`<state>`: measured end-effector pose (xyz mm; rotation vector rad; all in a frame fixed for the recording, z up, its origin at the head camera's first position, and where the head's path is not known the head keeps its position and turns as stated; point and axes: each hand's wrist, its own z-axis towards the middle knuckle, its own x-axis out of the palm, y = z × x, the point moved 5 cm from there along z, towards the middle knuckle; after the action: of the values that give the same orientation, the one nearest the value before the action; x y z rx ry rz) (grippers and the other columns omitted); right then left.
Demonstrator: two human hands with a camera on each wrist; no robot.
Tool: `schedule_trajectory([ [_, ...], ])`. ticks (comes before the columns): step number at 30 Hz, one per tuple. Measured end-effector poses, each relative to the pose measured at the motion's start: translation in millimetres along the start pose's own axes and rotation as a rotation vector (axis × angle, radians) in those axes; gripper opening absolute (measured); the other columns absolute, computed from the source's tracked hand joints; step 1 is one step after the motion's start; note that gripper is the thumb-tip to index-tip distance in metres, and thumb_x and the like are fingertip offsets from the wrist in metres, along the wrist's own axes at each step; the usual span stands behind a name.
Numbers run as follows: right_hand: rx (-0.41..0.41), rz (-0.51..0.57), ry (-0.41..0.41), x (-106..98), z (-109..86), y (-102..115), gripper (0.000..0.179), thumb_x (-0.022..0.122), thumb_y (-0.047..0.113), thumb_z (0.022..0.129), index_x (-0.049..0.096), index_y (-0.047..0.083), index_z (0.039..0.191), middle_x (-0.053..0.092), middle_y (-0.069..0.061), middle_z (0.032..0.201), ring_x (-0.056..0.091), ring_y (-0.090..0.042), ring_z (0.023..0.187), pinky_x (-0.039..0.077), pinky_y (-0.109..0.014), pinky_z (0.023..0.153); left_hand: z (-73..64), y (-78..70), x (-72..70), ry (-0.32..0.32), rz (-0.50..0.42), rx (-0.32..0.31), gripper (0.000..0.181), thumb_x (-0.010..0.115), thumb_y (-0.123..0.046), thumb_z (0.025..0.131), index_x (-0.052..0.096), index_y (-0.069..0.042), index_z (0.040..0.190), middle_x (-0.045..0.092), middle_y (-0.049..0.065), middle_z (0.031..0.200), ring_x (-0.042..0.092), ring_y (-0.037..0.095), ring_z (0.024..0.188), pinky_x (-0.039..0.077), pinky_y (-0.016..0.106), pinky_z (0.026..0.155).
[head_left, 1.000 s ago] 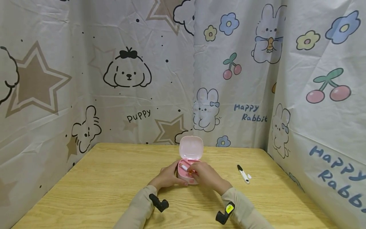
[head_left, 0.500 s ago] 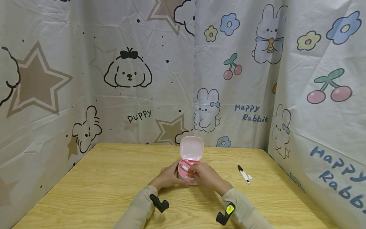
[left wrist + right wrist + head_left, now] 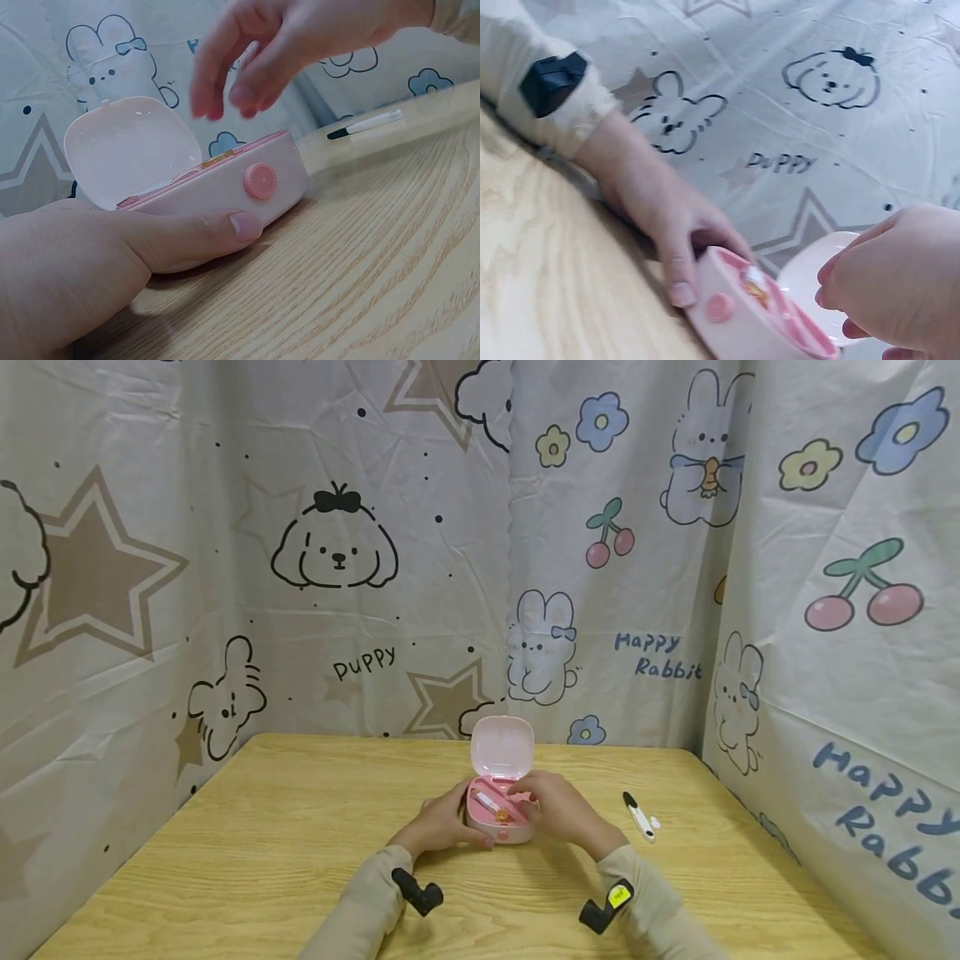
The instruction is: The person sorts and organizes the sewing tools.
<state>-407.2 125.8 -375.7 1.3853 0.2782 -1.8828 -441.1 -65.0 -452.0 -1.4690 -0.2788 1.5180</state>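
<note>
A small pink box (image 3: 517,834) with its pale lid (image 3: 502,747) raised stands on the table, a round pink button (image 3: 260,181) on its front. My left hand (image 3: 438,821) grips the box's left side, thumb along the front wall. Inside lies a slim white item (image 3: 486,800) with an orange end (image 3: 502,816). Over the box's right part hovers my right hand (image 3: 558,810); its fingers (image 3: 206,94) hang loosely bent above the rim, nothing between them in the left wrist view. Part of the box's inside is hidden behind this hand in the head view.
To the right on the wooden table (image 3: 300,843) lies a slim black-and-white tool (image 3: 638,817), with a small white piece (image 3: 655,822) beside it. Printed curtains (image 3: 420,552) stand behind and at both sides. Each sleeve carries a black camera (image 3: 417,892).
My right hand has drawn back to the right, away from the orange-ended item, which now shows fully in the box. My left hand keeps its grip in the same place.
</note>
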Motion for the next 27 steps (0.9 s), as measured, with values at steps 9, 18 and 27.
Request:
schedule_trajectory([
  [9,0.279,-0.058,-0.133,-41.8,-22.2,-66.5,0.024,0.072,0.008,0.094,0.074,0.0,0.117,0.072,-0.016,0.114,0.069,-0.034,0.094,0.056,-0.049,0.08,0.8,0.0,-0.4,-0.003,-0.013,0.017,0.116,0.096,-0.043,0.071,0.031,-0.014,0.163,0.042,0.006,0.16,0.037,0.03,0.146,0.018,0.066,0.111],
  [18,0.6,-0.146,0.043,-60.3,-65.1,-118.1,0.045,0.071,0.013,0.091,0.063,-0.003,0.133,0.064,-0.027,0.127,0.061,-0.046,0.113,0.051,-0.061,0.086,0.2,1.5,-1.0,-0.01,-0.011,-0.016,0.113,0.095,-0.044,0.073,0.033,-0.014,0.162,0.042,0.007,0.161,0.036,0.03,0.147,0.018,0.065,0.11],
  [27,0.735,-0.16,0.134,-55.2,-87.4,-138.7,0.046,0.065,0.003,0.087,0.063,-0.003,0.133,0.063,-0.029,0.128,0.062,-0.048,0.107,0.052,-0.062,0.078,1.2,0.6,0.4,-0.003,-0.008,0.003,0.116,0.095,-0.045,0.072,0.03,-0.015,0.163,0.041,0.006,0.161,0.035,0.03,0.147,0.017,0.066,0.111],
])
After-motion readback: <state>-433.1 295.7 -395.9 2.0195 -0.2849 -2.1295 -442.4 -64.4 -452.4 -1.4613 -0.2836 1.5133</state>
